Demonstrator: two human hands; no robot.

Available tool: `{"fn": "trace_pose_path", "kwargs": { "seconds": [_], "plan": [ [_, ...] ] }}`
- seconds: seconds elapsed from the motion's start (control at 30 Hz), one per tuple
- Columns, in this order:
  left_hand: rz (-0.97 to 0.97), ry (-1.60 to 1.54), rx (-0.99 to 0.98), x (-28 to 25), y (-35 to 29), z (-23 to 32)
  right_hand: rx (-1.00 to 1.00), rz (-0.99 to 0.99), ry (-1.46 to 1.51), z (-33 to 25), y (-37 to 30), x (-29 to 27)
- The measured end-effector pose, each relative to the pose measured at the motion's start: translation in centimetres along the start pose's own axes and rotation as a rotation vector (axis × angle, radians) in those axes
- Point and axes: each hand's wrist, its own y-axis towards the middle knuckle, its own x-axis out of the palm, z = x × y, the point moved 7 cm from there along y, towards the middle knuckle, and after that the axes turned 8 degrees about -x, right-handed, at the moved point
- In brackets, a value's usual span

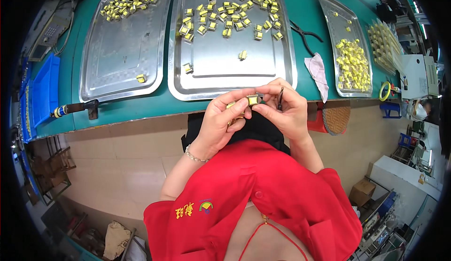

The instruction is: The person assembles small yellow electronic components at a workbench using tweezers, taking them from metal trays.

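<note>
Between my fingertips, in front of my body at the table's near edge, is a small transformer [253,100] with yellow tape and a metallic core. My left hand [217,122] is closed, pinching it from the left, and more yellow pieces show among its curled fingers. From the right, the thumb and fingers of my right hand [290,114] close on the same transformer. A slim dark tool [280,99] sticks up between the right fingers; its kind is hard to make out. Beyond my hands, a metal tray [221,83] carries many similar transformers [230,14].
On the green table [300,96] a second metal tray [98,80] lies left, and a narrower tray [354,93] of yellow pieces right. Pliers [305,34] and a pink cloth [318,73] lie between trays. A hammer-like tool [77,108] and blue bin [46,87] are far left.
</note>
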Motion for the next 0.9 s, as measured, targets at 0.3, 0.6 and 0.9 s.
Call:
{"fn": "trace_pose_path", "kwargs": {
  "seconds": [0.3, 0.6, 0.9],
  "plan": [
    [0.013, 0.018, 0.001, 0.4, 0.1, 0.1, 0.008, 0.021, -0.001, 0.5, -0.2, -0.4],
    [0.078, 0.061, 0.001, 0.1, -0.5, 0.8, 0.011, -0.010, 0.010, 0.6, 0.4, 0.9],
    [0.891, 1.361, 0.948, -2.6, -7.7, 16.2, 0.077, 0.070, -0.050, 0.4, 0.1, -1.1]
  ]
}}
